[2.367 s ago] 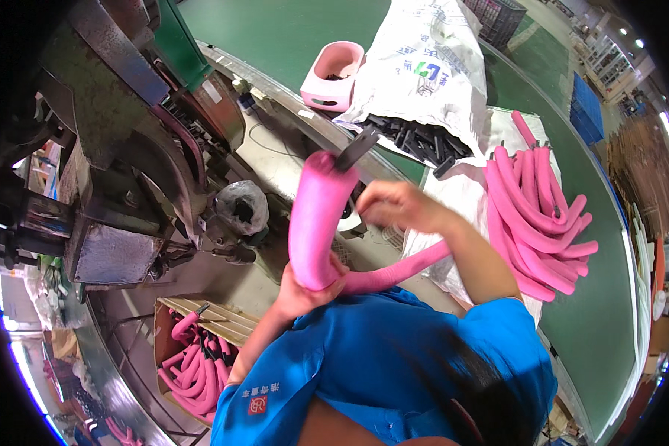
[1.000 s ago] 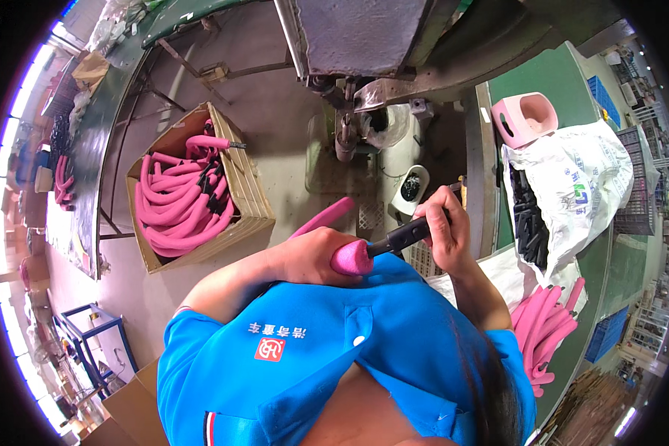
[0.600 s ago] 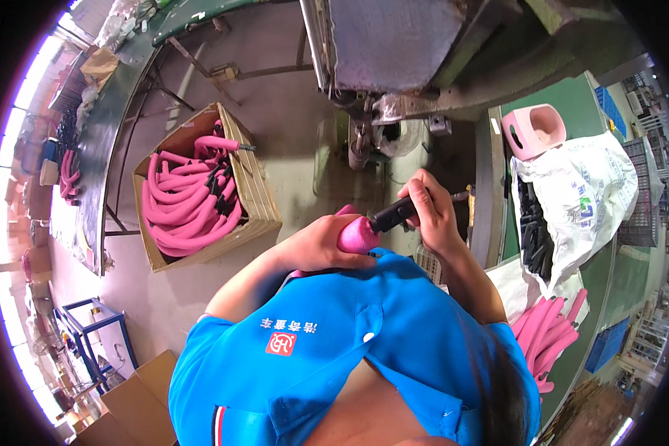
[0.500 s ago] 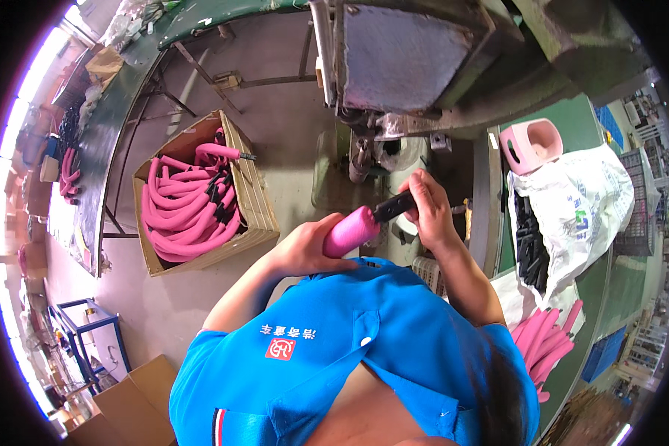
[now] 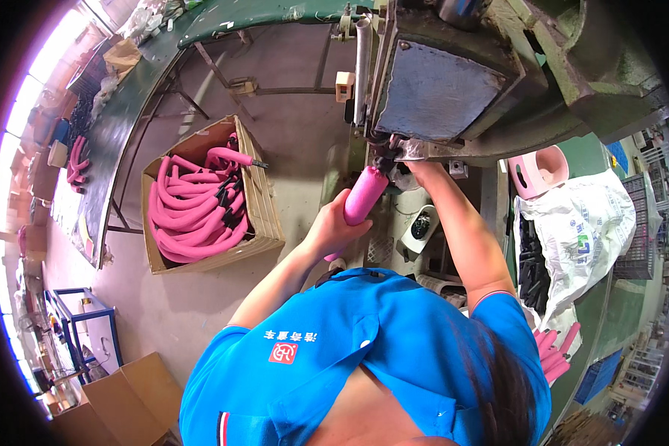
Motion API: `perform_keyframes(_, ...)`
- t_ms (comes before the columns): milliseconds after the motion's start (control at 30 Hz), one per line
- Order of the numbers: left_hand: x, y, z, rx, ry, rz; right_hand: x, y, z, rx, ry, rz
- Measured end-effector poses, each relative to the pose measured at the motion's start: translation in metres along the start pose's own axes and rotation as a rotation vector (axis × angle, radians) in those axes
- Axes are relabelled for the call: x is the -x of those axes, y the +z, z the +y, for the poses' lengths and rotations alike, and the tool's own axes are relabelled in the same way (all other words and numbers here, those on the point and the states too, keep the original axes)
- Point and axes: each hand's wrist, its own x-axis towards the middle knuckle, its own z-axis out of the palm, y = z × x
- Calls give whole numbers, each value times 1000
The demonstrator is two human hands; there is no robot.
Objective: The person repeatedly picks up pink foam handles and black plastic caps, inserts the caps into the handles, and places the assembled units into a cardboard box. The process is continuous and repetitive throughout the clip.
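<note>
My left hand (image 5: 333,229) is wrapped round a pink foam-covered tube (image 5: 366,195) that slants up from me. The tube's upper end, with its black end piece, meets the dark tooling under the press head (image 5: 442,89). A bit of pink shows below the hand. My right hand (image 5: 421,172) reaches in beneath the press head, close to the tube's end. Its fingers are hidden by the machine parts there, so what they touch cannot be seen.
An open cardboard box (image 5: 264,223) of pink tubes stands on the floor at left. On the right-hand green table lie a pink plastic shell (image 5: 531,171), a white sack (image 5: 587,223) with black pieces at its mouth, and loose pink tubes (image 5: 554,353). A white container (image 5: 418,230) sits below the press.
Both hands have moved forward to the press, and the pink tube's black end is now at the tooling. The right hand has gone from the black end piece to under the press head.
</note>
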Motion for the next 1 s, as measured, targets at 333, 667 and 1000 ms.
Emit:
perform_keyframes(333,-7,-8,-33,116,-123,-159,6,12,6,173,-23,-92)
perform_keyframes(667,-19,-24,-26,-67,-72,-213,-66,0,75,822,-243,254)
perform_keyframes(1000,-28,-32,-32,-123,-61,-256,-78,-16,96,1007,-362,425)
